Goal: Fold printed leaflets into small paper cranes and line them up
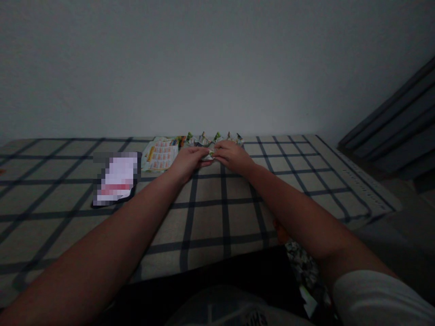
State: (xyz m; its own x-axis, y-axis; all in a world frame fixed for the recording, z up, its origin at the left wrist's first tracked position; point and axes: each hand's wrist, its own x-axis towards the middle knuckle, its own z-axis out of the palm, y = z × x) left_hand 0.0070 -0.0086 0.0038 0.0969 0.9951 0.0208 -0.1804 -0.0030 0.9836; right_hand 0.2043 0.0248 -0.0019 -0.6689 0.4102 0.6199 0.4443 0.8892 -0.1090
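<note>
Bare, pale wall (217, 68) rises in dim light behind a surface spread with a checked cloth (207, 222), its dark lines crossing a light ground. Near the far edge, at the middle, a small printed piece (208, 155) with touches of green is pinched between a person's two hands, just above or on the cloth; which of the two cannot be told. The left hand (192, 160) grips it from one side, thumb and fingers bent around it, while the right hand (233, 156) curls its fingers over the other end, covering part of it. Just beyond the hands, a row of crumpled printed pieces (220, 137) in white and green stands along the wall. Beside the left hand lie printed sheets (162, 155), the top one marked with a grid of small orange-red blocks too fine to read. Nearer the person, left of the left forearm, rests a phone (118, 174), its lit screen blurred into squares. An orange object (280, 231), partly hidden, shows beneath the right forearm, above a black-and-white patterned heap (304, 262). A white sleeve (377, 290) covers the right upper arm. Dark, ridged panels (394, 122) slant at far right.
</note>
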